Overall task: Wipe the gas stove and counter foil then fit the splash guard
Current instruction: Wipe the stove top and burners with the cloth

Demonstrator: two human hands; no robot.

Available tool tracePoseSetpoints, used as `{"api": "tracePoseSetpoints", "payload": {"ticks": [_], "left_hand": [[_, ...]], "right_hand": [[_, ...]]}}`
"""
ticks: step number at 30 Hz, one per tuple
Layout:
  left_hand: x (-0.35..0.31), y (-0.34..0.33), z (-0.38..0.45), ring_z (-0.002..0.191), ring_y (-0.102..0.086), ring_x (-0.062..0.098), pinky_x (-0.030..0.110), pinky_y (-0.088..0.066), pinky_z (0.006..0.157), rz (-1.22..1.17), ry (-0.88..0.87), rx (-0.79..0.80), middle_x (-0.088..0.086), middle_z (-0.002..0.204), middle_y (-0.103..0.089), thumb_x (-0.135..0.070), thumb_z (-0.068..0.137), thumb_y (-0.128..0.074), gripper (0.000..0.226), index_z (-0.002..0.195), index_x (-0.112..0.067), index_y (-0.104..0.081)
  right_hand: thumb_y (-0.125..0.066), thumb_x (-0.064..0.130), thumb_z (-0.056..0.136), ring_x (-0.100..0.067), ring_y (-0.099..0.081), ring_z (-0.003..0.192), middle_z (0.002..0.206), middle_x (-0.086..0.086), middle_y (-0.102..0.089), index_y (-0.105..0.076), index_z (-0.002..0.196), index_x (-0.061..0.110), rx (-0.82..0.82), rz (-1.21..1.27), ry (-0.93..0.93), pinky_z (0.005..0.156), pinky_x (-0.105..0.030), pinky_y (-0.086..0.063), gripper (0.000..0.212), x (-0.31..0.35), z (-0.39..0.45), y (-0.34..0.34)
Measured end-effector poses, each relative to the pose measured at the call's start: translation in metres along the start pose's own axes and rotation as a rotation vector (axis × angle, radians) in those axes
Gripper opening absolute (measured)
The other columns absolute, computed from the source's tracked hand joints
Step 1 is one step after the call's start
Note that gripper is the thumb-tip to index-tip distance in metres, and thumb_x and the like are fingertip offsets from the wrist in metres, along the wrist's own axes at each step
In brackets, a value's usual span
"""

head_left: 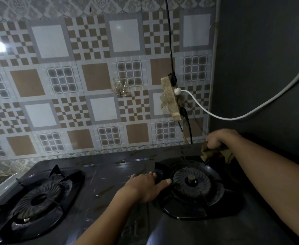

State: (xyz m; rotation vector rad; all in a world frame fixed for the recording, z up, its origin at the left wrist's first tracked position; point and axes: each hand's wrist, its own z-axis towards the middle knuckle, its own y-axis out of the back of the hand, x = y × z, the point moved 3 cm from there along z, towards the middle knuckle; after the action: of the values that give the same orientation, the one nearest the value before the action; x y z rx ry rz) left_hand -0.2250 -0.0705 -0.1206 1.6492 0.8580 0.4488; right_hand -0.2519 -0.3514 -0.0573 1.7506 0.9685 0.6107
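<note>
Before us the dark two-burner gas stove (108,175) runs left to right along the patterned tiled wall (60,71), its long axis parallel to it. Our left hand (145,187) grips the black pan support (163,174) of the right burner (192,182). Farther right, at the stove's back corner, our right hand (215,139) clutches a crumpled brown cloth (208,152) against the surface. We can read no writing anywhere.
</note>
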Motion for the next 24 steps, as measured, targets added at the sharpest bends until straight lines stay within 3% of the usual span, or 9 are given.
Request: {"api": "tracePoseSetpoints", "payload": {"ticks": [7, 13, 20, 22, 24], "left_hand": [[0.001, -0.001, 0.004, 0.145, -0.024, 0.027, 0.046, -0.015, 0.119, 0.018, 0.018, 0.008, 0.007, 0.160, -0.021, -0.071, 0.091, -0.018, 0.082, 0.150, -0.015, -0.028], [0.003, -0.003, 0.006, 0.147, -0.020, 0.024, 0.046, -0.013, 0.119, 0.012, 0.012, 0.003, 0.007, 0.160, -0.019, -0.071, 0.091, -0.019, 0.082, 0.151, -0.014, -0.025], [0.002, -0.003, 0.006, 0.147, -0.020, 0.024, 0.046, -0.011, 0.120, 0.026, 0.008, 0.002, 0.007, 0.160, -0.019, -0.069, 0.092, -0.018, 0.081, 0.151, -0.014, -0.025], [0.003, -0.001, 0.006, 0.146, -0.022, 0.026, 0.047, -0.012, 0.119, 0.034, 0.009, 0.013, 0.007, 0.160, -0.020, -0.070, 0.092, -0.016, 0.081, 0.151, -0.015, -0.026], [0.003, -0.002, 0.007, 0.145, -0.025, 0.027, 0.048, -0.014, 0.119, 0.039, 0.011, 0.016, 0.008, 0.159, -0.023, -0.070, 0.092, -0.016, 0.081, 0.148, -0.014, -0.031]], "right_hand": [[-0.051, 0.014, 0.090, -0.030, -0.058, 0.097, 0.115, -0.016, -0.058, -0.057, 0.116, 0.006, -0.436, 0.334, -0.062, 0.079, -0.037, -0.050, 0.028, 0.010, 0.018, 0.008], [-0.043, 0.016, 0.091, -0.031, -0.049, 0.119, 0.136, -0.014, -0.047, -0.047, 0.133, 0.012, -0.195, 0.159, 0.065, 0.099, -0.040, -0.044, 0.042, 0.025, 0.028, -0.019], [-0.047, 0.023, 0.083, -0.027, -0.061, 0.090, 0.104, -0.010, -0.060, -0.060, 0.100, 0.012, 0.000, -0.054, 0.062, 0.081, -0.039, -0.053, 0.024, 0.013, 0.008, 0.004], [-0.047, 0.021, 0.086, -0.028, -0.059, 0.090, 0.106, -0.011, -0.058, -0.059, 0.102, 0.009, -0.032, -0.011, 0.048, 0.078, -0.037, -0.049, 0.023, 0.019, 0.005, 0.012], [-0.047, 0.016, 0.088, -0.028, -0.058, 0.093, 0.113, -0.014, -0.058, -0.057, 0.114, 0.006, -0.197, 0.148, 0.052, 0.079, -0.036, -0.049, 0.030, 0.026, 0.010, 0.022]]}}
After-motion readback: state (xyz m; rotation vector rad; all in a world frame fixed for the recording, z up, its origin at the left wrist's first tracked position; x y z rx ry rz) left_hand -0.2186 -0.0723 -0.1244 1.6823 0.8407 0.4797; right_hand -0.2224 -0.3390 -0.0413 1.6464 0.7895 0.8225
